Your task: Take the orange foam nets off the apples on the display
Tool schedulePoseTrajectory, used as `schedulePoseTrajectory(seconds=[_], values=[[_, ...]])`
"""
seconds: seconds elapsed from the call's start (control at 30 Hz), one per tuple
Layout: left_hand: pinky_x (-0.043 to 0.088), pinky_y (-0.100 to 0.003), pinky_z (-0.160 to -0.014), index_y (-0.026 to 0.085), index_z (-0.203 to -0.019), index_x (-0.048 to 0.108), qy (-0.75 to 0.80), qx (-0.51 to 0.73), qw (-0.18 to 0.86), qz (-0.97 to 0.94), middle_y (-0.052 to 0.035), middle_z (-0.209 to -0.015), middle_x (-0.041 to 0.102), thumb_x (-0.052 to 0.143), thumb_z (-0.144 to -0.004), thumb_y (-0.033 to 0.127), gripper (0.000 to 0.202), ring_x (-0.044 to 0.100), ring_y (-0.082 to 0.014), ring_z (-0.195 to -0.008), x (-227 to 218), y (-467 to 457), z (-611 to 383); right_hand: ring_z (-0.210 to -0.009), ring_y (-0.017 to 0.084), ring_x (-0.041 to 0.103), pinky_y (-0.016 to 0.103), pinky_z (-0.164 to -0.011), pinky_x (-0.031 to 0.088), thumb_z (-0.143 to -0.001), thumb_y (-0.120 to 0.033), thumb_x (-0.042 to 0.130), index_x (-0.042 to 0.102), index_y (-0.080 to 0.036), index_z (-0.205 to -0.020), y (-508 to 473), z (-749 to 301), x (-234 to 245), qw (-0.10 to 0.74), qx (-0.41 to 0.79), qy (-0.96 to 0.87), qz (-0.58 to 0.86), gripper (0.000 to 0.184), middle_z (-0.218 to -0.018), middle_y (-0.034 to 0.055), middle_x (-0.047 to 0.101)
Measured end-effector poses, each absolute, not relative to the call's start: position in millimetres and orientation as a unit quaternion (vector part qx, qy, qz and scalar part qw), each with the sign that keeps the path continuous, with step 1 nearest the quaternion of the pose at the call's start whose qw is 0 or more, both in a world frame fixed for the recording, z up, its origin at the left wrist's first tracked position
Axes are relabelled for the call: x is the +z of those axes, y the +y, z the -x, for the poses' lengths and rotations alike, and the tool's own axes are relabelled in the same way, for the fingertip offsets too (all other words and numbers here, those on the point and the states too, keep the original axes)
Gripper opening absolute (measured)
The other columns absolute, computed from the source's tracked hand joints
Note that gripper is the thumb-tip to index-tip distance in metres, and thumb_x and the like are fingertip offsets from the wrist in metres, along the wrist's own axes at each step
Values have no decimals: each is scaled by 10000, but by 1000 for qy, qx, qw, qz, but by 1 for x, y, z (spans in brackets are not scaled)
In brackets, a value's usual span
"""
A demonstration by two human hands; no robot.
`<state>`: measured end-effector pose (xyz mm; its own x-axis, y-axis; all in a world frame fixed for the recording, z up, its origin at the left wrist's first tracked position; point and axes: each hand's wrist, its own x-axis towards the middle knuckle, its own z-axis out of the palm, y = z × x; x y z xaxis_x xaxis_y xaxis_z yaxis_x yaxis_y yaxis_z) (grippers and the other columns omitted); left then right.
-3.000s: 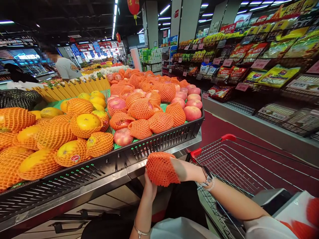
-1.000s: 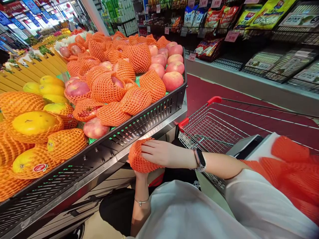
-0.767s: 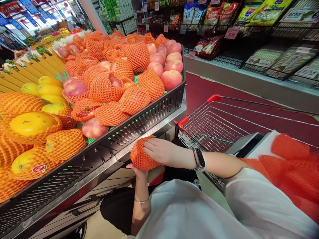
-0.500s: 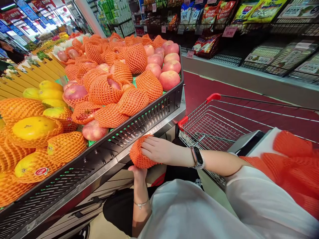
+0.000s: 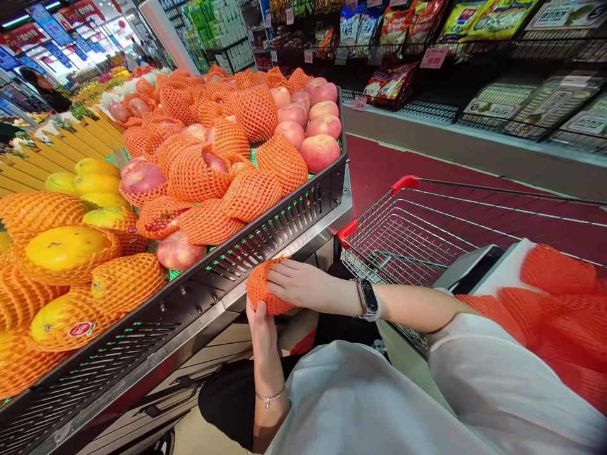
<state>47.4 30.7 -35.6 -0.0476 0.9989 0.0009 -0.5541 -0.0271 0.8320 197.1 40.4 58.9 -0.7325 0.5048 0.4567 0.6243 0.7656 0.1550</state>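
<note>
I have the orange foam net [image 5: 257, 285] between both hands: the left hand [image 5: 262, 328] clasps it from below, and the right hand [image 5: 306, 286] presses over the top, fingers bent round it. I judge the mesh light, soft and springy, grippy rather than slippery; anything inside could be heavier and bruise, so I'd cup it broadly from beneath. Its contents I can't make out, and some left fingers are hidden. Beyond the grip, the black tray [image 5: 327, 189] runs out of frame; to the right, red netted shapes [image 5: 557, 268] blur off the edge.
</note>
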Motion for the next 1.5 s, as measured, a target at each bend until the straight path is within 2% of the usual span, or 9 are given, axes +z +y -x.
schedulePoseTrajectory(seconds=[0.2, 0.43, 0.57, 0.73, 0.87, 1.03, 1.17, 1.33, 1.5], values=[[514, -287, -860, 156, -1157, 615, 341, 647, 610, -305, -96, -1119, 653, 776, -659, 434, 592, 635, -204, -1003, -29, 31, -55, -1067, 227, 533, 356, -925, 463, -957, -138, 452, 584, -43, -1099, 35, -200, 62, 125, -70, -931, 336, 216, -1075, 135, 592], [510, -265, -792, 165, -1050, 676, 384, 603, 665, -215, -79, -1101, 663, 773, -572, 513, 599, 616, -211, -1020, -24, 29, -61, -1041, 240, 520, 355, -939, 458, -900, -126, 521, 595, -41, -1062, 30, -197, 62, 151, -28, -916, 372, 197, -1063, 131, 577], [506, -250, -812, 196, -1012, 695, 363, 603, 676, -216, -42, -1078, 675, 699, -665, 520, 474, 620, -178, -993, -22, 28, -66, -1077, 263, 493, 384, -975, 425, -898, -175, 529, 580, -19, -1071, 30, -197, 64, 147, -22, -916, 372, 238, -1096, 153, 559], [501, -224, -728, 191, -937, 696, 380, 626, 646, -212, -25, -937, 703, 615, -737, 477, 359, 644, -157, -857, -21, 27, -66, -1094, 256, 494, 374, -946, 432, -915, -241, 540, 546, -26, -1100, 28, -196, 66, 152, -30, -914, 376, 284, -1149, 172, 543], [508, -235, -748, 193, -958, 700, 380, 632, 644, -203, -29, -970, 709, 597, -711, 495, 403, 652, -176, -899, -22, 27, -66, -1004, 255, 532, 360, -837, 474, -878, -340, 611, 512, -19, -1173, 27, -196, 66, 161, -26, -902, 401, 447, -1099, 165, 553], [494, -253, -823, 169, -952, 713, 377, 636, 641, -208, -53, -976, 705, 589, -707, 485, 418, 637, -208, -973, -23, 29, -67, -981, 275, 555, 367, -827, 487, -801, -464, 686, 497, 8, -1194, 29, -199, 64, 172, -3, -894, 414, 642, -1069, 175, 567], [489, -290, -862, 170, -949, 710, 380, 627, 645, -215, -69, -987, 693, 567, -698, 507, 444, 606, -248, -1062, -23, 29, -67, -1008, 294, 568, 391, -889, 473, -792, -512, 675, 483, -4, -1221, 28, -200, 67, 167, 39, -884, 436, 692, -1098, 187, 582], [503, -383, -830, 169, -881, 684, 414, 623, 621, -232, -88, -897, 674, 632, -564, 581, 522, 596, -336, -1029, -34, 28, -58, -981, 288, 573, 389, -881, 478, -757, -483, 703, 480, -6, -1214, 22, -200, 74, 157, 80, -885, 430, 697, -1100, 184, 586], [515, -355, -787, 192, -879, 666, 425, 634, 596, -250, -64, -877, 661, 627, -577, 638, 539, 609, -317, -997, -47, 27, -51, -970, 277, 564, 388, -858, 483, -770, -425, 696, 468, 11, -1223, 24, -198, 74, 166, 70, -893, 412, 669, -1093, 182, 576]])
